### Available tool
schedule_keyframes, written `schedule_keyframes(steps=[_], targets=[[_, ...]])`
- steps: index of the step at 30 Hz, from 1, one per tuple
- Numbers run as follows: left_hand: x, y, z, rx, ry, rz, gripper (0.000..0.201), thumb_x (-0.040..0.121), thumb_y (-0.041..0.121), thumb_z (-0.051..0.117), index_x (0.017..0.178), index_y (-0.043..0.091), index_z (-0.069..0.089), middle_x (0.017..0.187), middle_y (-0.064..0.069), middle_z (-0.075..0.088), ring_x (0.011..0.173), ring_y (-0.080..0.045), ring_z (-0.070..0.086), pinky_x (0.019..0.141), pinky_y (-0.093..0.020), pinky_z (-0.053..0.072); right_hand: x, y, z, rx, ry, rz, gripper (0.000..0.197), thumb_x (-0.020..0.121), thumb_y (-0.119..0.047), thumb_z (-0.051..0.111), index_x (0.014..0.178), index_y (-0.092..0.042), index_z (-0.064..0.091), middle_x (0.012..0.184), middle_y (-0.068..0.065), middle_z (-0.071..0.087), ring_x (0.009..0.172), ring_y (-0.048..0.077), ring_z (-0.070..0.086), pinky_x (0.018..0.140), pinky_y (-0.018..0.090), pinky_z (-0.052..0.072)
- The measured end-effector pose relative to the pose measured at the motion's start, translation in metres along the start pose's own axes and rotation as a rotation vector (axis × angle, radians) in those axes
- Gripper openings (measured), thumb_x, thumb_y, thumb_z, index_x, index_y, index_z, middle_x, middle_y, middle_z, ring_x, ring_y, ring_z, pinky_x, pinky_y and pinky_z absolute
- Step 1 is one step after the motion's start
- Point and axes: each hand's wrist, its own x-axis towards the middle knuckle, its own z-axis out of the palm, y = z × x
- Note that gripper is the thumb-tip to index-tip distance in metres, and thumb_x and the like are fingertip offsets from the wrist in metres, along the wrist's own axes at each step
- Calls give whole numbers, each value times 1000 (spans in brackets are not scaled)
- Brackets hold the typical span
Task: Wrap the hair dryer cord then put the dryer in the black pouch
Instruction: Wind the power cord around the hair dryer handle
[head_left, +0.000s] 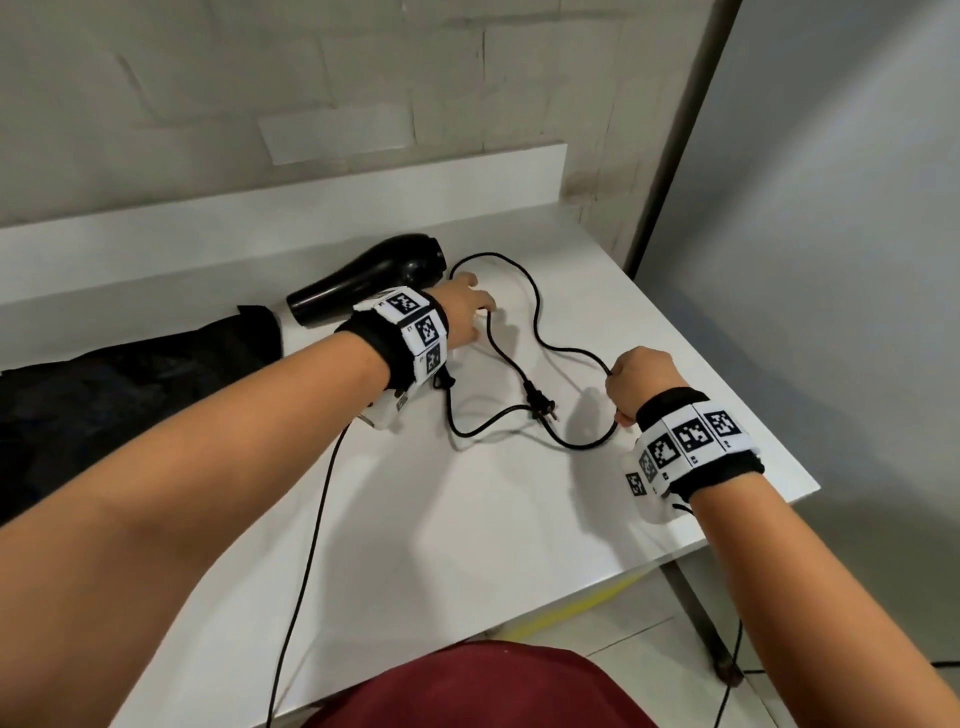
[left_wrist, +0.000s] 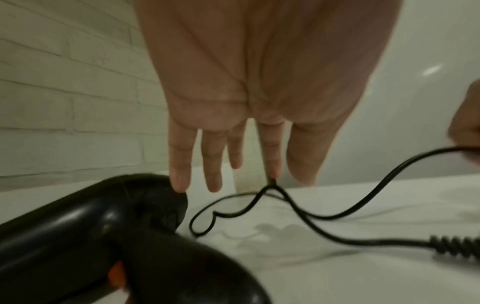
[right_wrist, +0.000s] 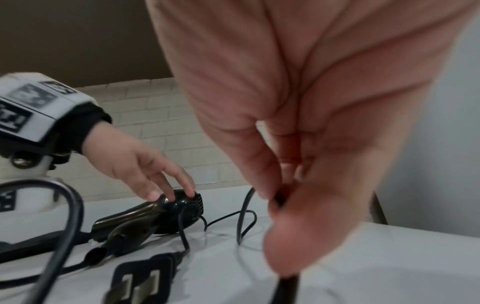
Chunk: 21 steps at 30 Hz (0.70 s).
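Observation:
The black hair dryer (head_left: 363, 280) lies on its side at the back of the white table (head_left: 467, 519). Its black cord (head_left: 524, 291) snakes in loose loops to the right, and the plug (head_left: 540, 408) lies flat mid-table. My left hand (head_left: 475, 306) reaches over the dryer's rear end with straight fingers (right_wrist: 168, 189), whose tips touch the dryer (right_wrist: 182, 209). My right hand (head_left: 621, 395) pinches the cord (right_wrist: 244, 214) between thumb and fingers (right_wrist: 259, 164), lifted slightly near the table's right side. The black pouch (head_left: 130, 395) lies flat at the left.
A raised white ledge (head_left: 311, 208) runs along the back below a brick wall. The table's right edge (head_left: 769, 415) is close to my right hand, with a metal post (head_left: 675, 156) beyond it. A thin wrist-camera cable (head_left: 311, 545) hangs over the front edge.

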Motion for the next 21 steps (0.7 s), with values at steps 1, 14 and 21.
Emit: schedule_keyframes(steps=[1, 14, 21], targets=[[-6, 2, -2, -28, 24, 27, 51, 88, 13, 52, 138, 20, 41, 151, -10, 23, 132, -28, 39, 106, -34, 36, 1, 0, -1, -5, 4, -8, 29, 81, 2, 37, 99, 4, 60, 93, 23, 67, 92, 33, 65, 64, 28, 49], [-76, 34, 25, -85, -223, 147, 35, 98, 31, 34, 84, 12, 60, 95, -7, 67, 82, -21, 56, 79, -30, 44, 7, -2, 2, 235, 21, -150, 23, 85, -10, 49, 104, -9, 61, 90, 15, 64, 68, 27, 60, 73, 33, 55], [-56, 18, -29, -779, 303, 24, 40, 99, 28, 34, 63, 17, 47, 59, 4, 61, 37, 2, 53, 51, -25, 43, -25, -39, 5, 425, 463, -709, 12, 80, -9, 59, 89, -7, 67, 92, 9, 57, 72, 15, 52, 63, 1, 36]])
